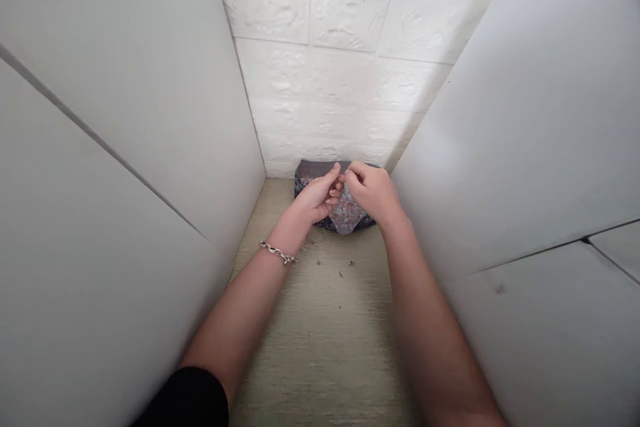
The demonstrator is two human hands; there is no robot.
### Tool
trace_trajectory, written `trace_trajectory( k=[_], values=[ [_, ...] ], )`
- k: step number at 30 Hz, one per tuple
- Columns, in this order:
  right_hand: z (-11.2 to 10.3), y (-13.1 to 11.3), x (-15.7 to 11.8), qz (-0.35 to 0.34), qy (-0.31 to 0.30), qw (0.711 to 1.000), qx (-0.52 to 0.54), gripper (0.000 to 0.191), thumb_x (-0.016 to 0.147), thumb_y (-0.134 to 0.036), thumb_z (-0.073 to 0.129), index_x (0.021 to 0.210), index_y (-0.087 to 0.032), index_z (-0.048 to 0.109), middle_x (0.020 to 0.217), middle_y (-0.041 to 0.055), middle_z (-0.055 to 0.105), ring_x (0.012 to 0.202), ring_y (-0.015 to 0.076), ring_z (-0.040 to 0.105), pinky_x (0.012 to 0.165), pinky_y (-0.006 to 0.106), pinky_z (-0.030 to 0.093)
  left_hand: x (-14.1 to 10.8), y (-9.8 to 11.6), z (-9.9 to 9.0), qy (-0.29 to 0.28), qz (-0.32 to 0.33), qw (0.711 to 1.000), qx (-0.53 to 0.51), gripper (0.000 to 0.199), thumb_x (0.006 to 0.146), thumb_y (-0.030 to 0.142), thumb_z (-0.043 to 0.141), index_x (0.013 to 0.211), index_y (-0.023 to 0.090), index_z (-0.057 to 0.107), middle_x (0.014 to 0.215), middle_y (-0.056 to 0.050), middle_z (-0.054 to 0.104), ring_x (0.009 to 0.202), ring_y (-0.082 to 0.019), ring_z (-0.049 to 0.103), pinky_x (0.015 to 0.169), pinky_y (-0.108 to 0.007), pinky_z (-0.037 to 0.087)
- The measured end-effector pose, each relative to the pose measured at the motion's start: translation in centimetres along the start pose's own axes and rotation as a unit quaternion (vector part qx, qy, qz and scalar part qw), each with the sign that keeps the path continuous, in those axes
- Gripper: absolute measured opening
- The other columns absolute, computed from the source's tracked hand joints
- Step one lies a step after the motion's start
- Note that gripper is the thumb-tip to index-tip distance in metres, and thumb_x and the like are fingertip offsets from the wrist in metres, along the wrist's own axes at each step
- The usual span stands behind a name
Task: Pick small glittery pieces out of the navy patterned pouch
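My left hand (321,198) and my right hand (374,192) meet close together over a dark patterned bag or basket (369,221) at the foot of the wall. Thumb and fingers are pinched on both; whatever lies between the fingertips is too small to make out. A chain bracelet (278,252) circles my left wrist. Below the hands, a see-through pouch-like piece with small pink and pale bits (346,212) shows at the front of the dark container. The hands hide much of its inside.
Small brown-red scraps (352,263) lie on the wood-grain floor (325,347). Grey-white panels stand close on the left (125,113) and right (525,133), forming a narrow space. A white brick-patterned wall (320,80) closes the far end.
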State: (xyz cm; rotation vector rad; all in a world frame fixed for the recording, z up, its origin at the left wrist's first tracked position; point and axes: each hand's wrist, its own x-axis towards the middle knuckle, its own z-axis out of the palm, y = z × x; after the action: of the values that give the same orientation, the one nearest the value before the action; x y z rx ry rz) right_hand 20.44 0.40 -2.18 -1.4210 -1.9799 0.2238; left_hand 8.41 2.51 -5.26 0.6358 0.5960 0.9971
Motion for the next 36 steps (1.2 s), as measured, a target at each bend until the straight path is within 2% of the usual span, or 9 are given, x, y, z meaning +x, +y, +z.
trace_trajectory(
  k=[13, 21, 30, 36],
  values=[
    [-0.06, -0.05, -0.03, -0.003, 0.006, 1.0, -0.029, 0.025, 0.075, -0.033, 0.033, 0.058, -0.018, 0.044, 0.052, -0.0017, 0.041, 0.049, 0.0074, 0.03, 0.049, 0.022, 0.02, -0.01, -0.05, 0.0, 0.017, -0.008, 1.0, -0.003, 0.029, 0.073, 0.036, 0.054, 0.058, 0.011, 0.048, 0.046, 0.004, 0.039, 0.034, 0.002, 0.031, 0.029, -0.009, 0.019],
    [0.03, -0.1, -0.01, -0.003, -0.002, 0.999, -0.042, 0.025, 0.075, -0.034, 0.033, 0.06, -0.018, 0.044, 0.054, -0.0016, 0.044, 0.05, 0.0073, 0.032, 0.049, 0.022, 0.019, 0.12, -0.07, 0.0, 0.015, -0.001, 1.0, -0.002, 0.028, 0.074, 0.035, 0.053, 0.058, 0.012, 0.046, 0.045, 0.005, 0.037, 0.034, 0.001, 0.03, 0.029, -0.01, 0.017],
    [-0.26, -0.36, -0.21, 0.004, -0.064, 0.997, -0.038, 0.027, 0.077, -0.034, 0.032, 0.06, -0.018, 0.046, 0.058, -0.0021, 0.051, 0.052, 0.0079, 0.037, 0.05, 0.021, 0.021, -0.39, -0.18, 0.25, 0.07, 0.037, 0.989, 0.122, 0.035, 0.069, 0.041, 0.056, 0.054, 0.013, 0.042, 0.043, 0.005, 0.034, 0.033, 0.0, 0.025, 0.031, -0.015, 0.012],
    [-0.45, -0.55, -0.19, 0.01, -0.084, 0.996, -0.04, 0.029, 0.077, -0.032, 0.031, 0.068, -0.02, 0.054, 0.068, 0.0001, 0.059, 0.059, 0.0099, 0.044, 0.053, 0.022, 0.025, -0.57, -0.06, 0.46, 0.073, 0.032, 0.98, 0.181, 0.038, 0.069, 0.045, 0.054, 0.053, 0.014, 0.039, 0.043, 0.005, 0.032, 0.033, 0.0, 0.024, 0.033, -0.016, 0.012]
  ],
)
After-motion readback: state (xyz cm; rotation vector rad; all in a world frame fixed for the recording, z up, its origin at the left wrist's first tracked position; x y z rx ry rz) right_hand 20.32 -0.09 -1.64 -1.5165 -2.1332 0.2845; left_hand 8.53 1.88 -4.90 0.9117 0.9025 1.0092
